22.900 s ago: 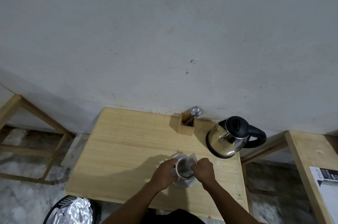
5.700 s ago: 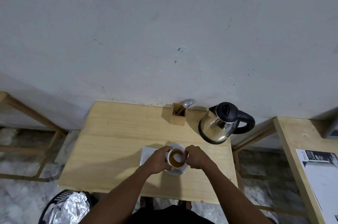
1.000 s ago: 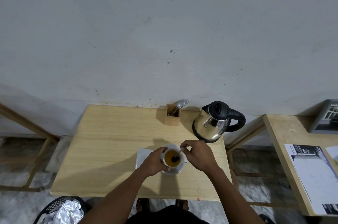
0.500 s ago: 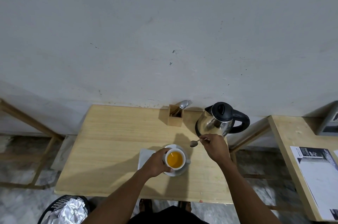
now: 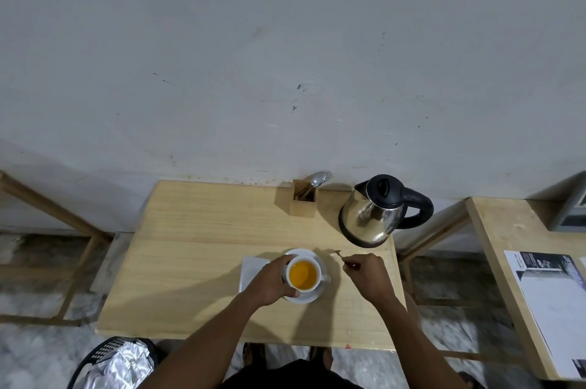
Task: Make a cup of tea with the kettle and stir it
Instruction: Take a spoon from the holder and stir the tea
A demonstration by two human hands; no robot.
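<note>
A white cup (image 5: 303,274) full of orange-brown tea stands on a white saucer (image 5: 310,296) near the front of the wooden table (image 5: 203,249). My left hand (image 5: 269,281) grips the cup's left side. My right hand (image 5: 367,274), to the right of the saucer, pinches the handle of a small teaspoon (image 5: 338,254). The spoon's bowl is low over the table, just right of the saucer. The steel kettle (image 5: 374,214) with its black lid and handle stands at the back right.
A wooden holder (image 5: 302,202) with a spoon and fork stands at the back next to the kettle. A white napkin (image 5: 252,271) lies left of the saucer. A second table (image 5: 513,242) with a printed sheet is at the right. A black bin (image 5: 114,363) is at the lower left.
My right hand lifted the teaspoon out of the tea and swung it right, then lowered it toward the table beside the saucer. My left hand stayed on the cup.
</note>
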